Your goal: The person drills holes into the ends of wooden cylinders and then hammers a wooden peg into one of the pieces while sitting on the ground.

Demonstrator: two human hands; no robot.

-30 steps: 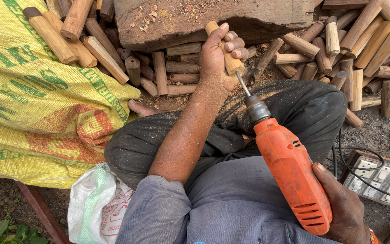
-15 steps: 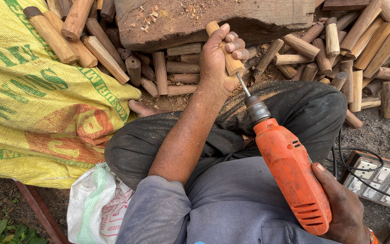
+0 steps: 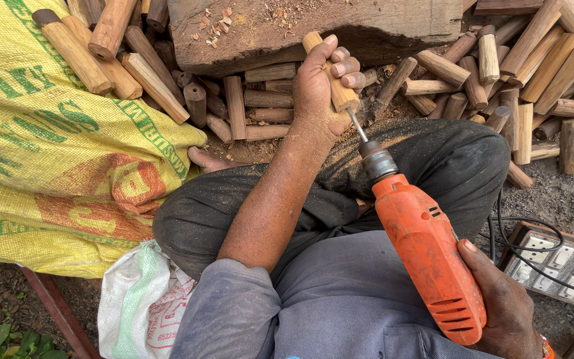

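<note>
Dirt ground [image 3: 566, 193], wood pegs (scattered) | left hand [image 3: 320, 83] grip — peg [image 3: 330, 70] | right hand [image 3: 506, 306] grip — orange drill [image 3: 426, 252]

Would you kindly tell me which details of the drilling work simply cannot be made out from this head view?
- Drill bit tip: buried in the short round wooden peg, gripped by the left hand.
- Orange electric drill: trigger covered by the right hand, itself cut off by the bottom edge.
- White switch board: cut off at the right edge.
</note>
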